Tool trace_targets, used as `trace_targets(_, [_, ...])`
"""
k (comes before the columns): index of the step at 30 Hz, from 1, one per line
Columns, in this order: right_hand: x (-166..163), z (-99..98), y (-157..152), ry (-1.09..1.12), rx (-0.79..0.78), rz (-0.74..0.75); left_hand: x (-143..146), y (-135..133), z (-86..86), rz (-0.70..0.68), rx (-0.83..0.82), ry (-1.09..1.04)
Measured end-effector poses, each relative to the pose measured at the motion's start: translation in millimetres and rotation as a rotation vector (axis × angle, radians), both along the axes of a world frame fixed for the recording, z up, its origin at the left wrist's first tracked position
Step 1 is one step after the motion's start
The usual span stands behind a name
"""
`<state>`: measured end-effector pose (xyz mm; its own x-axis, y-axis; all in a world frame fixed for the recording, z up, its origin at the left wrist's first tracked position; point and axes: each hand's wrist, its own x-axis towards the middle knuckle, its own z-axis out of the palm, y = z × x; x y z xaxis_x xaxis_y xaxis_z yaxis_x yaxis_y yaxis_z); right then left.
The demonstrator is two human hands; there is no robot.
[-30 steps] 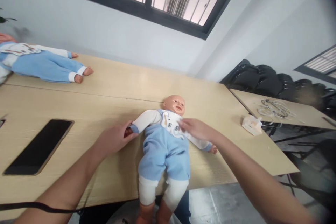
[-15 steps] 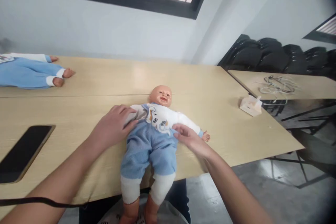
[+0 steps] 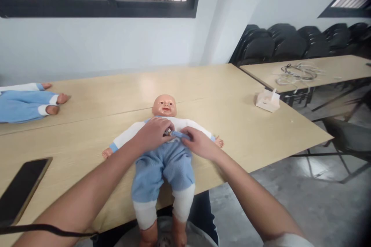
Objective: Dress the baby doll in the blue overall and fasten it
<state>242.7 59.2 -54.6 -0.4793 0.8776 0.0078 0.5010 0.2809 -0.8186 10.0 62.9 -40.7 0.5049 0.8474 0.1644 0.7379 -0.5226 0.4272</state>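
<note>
Fingers (image 3: 167, 129) of left hand (image 3: 153, 134) and right hand (image 3: 200, 146) tight on doll strap (image 3: 180, 134); wooden table (image 3: 237, 123), barred window (image 3: 101, 7)

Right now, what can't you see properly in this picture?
In the head view:
the chest of the doll is covered by the left hand and right hand;
its feet are cut off by the bottom edge;
the second doll shows only legs, the left edge cuts the rest;
the cables on the far table are too small to tell apart.

No readable text, labels, brands or numbers anywhere.
</note>
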Motion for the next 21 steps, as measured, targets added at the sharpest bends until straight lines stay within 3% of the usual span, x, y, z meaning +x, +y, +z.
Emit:
trace_targets(2, [2, -0.1, 1, -0.05, 0.028, -0.01, -1, -6, 0.3, 0.017, 0.011, -0.026])
trace_targets(9, [-12, -25.1, 5, 0.201, 0.375, -0.252, 11, -11, 7.2, 0.168, 0.001, -0.091])
trace_targets(13, [-10, -33.7, 8, -0.057, 0.536, -0.26, 18, -11, 6.3, 0.246, 0.027, 0.024])
trace_targets(17, [3, -31.6, 15, -0.385, 0.65, -0.149, 19, -9, -5.8, 0.284, 0.19, 0.075])
trace_targets(21, [30, -34.9, 19, -0.448, 0.663, -0.126, 6, 3, -24.9, 0.251, 0.366, 0.087])
